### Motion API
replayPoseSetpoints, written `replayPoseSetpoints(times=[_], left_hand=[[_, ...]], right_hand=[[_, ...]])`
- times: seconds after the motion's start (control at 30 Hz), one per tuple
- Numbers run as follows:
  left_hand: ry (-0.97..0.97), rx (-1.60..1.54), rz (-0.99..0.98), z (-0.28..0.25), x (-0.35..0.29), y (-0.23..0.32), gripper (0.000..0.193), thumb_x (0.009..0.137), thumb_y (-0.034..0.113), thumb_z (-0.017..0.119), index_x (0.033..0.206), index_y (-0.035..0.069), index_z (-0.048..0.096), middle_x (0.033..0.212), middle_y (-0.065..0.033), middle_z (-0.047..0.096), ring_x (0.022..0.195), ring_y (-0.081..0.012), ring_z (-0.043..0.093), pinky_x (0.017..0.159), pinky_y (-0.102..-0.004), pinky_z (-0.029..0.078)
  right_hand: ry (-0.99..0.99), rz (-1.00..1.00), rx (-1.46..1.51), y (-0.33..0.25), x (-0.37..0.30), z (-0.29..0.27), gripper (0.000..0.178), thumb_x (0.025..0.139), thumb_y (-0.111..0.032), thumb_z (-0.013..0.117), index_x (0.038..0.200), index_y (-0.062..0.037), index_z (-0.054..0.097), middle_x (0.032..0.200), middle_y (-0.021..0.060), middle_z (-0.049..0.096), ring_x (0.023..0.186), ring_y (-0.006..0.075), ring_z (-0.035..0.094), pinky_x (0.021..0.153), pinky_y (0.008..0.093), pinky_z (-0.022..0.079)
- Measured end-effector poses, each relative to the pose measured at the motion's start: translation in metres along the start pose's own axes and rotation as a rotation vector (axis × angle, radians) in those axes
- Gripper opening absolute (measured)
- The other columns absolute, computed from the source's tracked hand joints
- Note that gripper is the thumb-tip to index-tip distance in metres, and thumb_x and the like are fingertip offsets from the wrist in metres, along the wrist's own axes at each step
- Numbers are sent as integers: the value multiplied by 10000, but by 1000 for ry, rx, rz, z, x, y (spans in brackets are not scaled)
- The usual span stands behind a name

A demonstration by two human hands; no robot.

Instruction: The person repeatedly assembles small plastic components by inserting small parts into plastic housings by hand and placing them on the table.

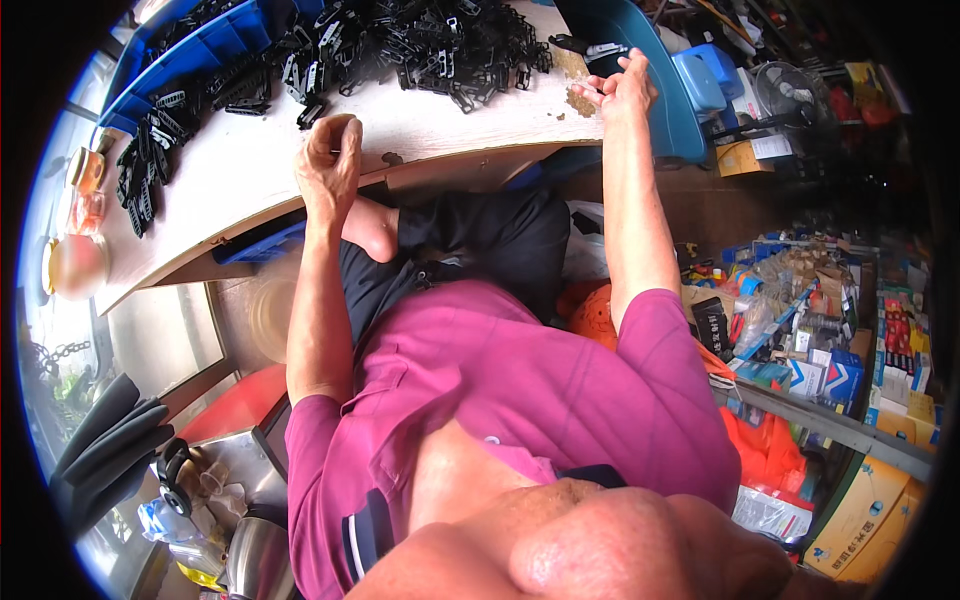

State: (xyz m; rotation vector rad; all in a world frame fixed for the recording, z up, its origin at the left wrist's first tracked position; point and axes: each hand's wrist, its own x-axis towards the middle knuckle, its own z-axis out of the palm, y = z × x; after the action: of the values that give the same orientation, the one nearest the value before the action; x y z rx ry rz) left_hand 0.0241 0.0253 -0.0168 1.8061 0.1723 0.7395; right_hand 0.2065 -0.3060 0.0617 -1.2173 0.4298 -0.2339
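Note:
My left hand [328,168] is at the front edge of the white worktable, fingers curled in toward the thumb. Whatever it may hold is hidden. My right hand [622,92] reaches out at the table's right end, fingers apart, beside a teal bin [682,128]. Just beyond its fingertips is a small black piece with a silvery part [604,50], apparently apart from the hand and over the bin's opening. A large heap of black clip-like parts [455,50] covers the far side of the table. More such parts [145,175] lie in a row to the left.
A blue tray [190,60] stands behind the heap at the far left. Small jars [88,190] line the table's left end. Light blue containers [700,80] and a fan [785,92] are beyond the bin. Crowded shelves [800,330] stand at right, a metal flask [258,560] at lower left.

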Motion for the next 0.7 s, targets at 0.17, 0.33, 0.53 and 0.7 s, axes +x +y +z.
replayPoseSetpoints(times=[0.17,0.33,0.53,0.7], left_hand=[[4,81,69,3,-2,2,142,887,155,679,944,25,670,769,-76,676,692,-131,634,681,-271,504],[2,212,103,6,-3,8,144,868,160,691,947,41,676,768,-92,672,681,-180,651,659,-288,508],[-10,314,129,11,-3,15,175,845,175,712,964,52,673,754,-83,664,629,-186,619,618,-303,505],[-12,389,100,16,-4,14,173,825,182,729,945,72,673,737,-65,648,586,-187,597,583,-314,492]], right_hand=[[-4,-11,-274,16,22,8,231,850,-150,681,1023,-21,598,487,81,440,468,242,563,518,523,606],[-10,-2,-533,27,45,19,432,815,-70,709,1222,-53,566,551,82,496,460,203,545,482,423,588],[-46,-58,-621,29,62,27,499,795,-140,753,1245,-65,553,622,101,535,455,192,546,412,367,544],[-31,14,-799,6,33,51,358,778,-262,786,973,-6,629,622,73,506,461,161,533,388,305,497]])
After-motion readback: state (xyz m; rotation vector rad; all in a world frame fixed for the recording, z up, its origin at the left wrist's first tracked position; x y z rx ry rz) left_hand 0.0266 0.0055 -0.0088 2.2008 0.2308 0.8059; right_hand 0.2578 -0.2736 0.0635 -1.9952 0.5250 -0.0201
